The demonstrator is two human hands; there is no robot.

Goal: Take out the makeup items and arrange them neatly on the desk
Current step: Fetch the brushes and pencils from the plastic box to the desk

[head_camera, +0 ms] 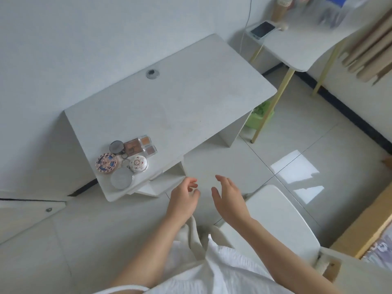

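Your left hand (183,198) hangs over the floor just off the near edge of the white rectangular counter (191,92), its fingers (192,185) loosely curled and holding nothing. Your right hand (228,200) is beside it, close but not touching, palm turned inward with the fingers (221,179) relaxed, slightly spread and empty.

The makeup items sit in a tight cluster at the counter's near left corner. There is a round ornate compact with a blue and pink patterned lid (106,163), and beside it a small round white compact with red decoration (138,163). A plain round grey-lidded case (122,178) lies nearest the counter's edge. Behind them are a dark round compact (116,146), a brown rectangular palette in a clear case (132,147), and two small clear square pots of tan powder (146,144), touching one another. A metal ring (125,162) lies among them.

A round cable grommet (152,73) sits at the counter's far side. Just below the near edge, a white drawer (161,183) stands open. A white chair (282,221) is to your right.
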